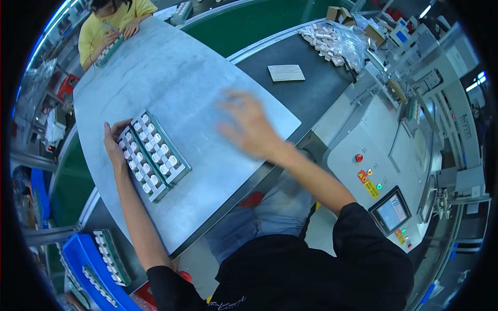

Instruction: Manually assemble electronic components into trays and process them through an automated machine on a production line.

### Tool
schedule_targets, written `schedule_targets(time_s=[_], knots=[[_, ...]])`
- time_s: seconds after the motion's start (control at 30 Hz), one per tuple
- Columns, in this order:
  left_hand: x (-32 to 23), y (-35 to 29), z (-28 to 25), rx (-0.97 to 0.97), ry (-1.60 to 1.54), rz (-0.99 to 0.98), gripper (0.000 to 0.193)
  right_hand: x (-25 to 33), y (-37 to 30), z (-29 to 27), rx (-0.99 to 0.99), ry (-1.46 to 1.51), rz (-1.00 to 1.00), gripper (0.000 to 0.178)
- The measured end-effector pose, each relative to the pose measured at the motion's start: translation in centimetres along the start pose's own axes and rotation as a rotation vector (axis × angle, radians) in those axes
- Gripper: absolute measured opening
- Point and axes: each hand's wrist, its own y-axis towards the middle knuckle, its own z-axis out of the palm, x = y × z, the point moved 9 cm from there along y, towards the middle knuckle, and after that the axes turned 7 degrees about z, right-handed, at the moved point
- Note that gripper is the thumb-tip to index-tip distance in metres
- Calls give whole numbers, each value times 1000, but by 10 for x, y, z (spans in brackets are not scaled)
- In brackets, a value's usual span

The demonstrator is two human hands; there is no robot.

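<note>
Two green racks stand side by side on the grey table, the left rack [152,193] and the right rack [179,173]. Both carry rows of small white-topped round parts between pale blocks. My left hand [113,145] is at the far left corner of the left rack, its fingers curled round that end. Over the bare tabletop to the right of the racks, my right hand [249,124] is raised and blurred by motion. Its fingertips are smeared, and nothing can be made out in them.
Across the table [171,67] a person in yellow [116,23] handles a similar rack [110,52]. A paper pad [286,72] and heaped small parts [324,42] lie on the dark bench. To the right stands a machine with a screen [390,211]; a blue bin [85,259] holds racks.
</note>
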Motion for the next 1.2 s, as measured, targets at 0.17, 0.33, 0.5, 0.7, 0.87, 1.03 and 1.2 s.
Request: schedule_targets(time_s=[0.17, 0.33, 0.5, 0.7, 0.87, 1.03, 1.2], knots=[[-9, 2, 2, 13, 1, 29, 72, -124, 9, -68, -176, -525, 318, 38], [-1, 0, -1, 16, 3, 19, 72, -159, 17, -71, -136, -578, 349, 40], [0, -1, 0, 19, 6, 10, 73, -161, 20, -63, -18, -620, 340, 42], [3, 8, -4, 13, 67, 48, 75, -154, 35, -64, 40, -758, 297, 44], [21, 21, -23, 69, 128, 79, 77, -156, 41, -66, 95, -714, 378, 50], [29, 13, -30, -47, 4, 26, 72, -170, 33, -43, 129, -595, 504, 56], [17, 9, -16, -33, -43, 42, 70, -165, 52, -47, 196, -584, 528, 62]])
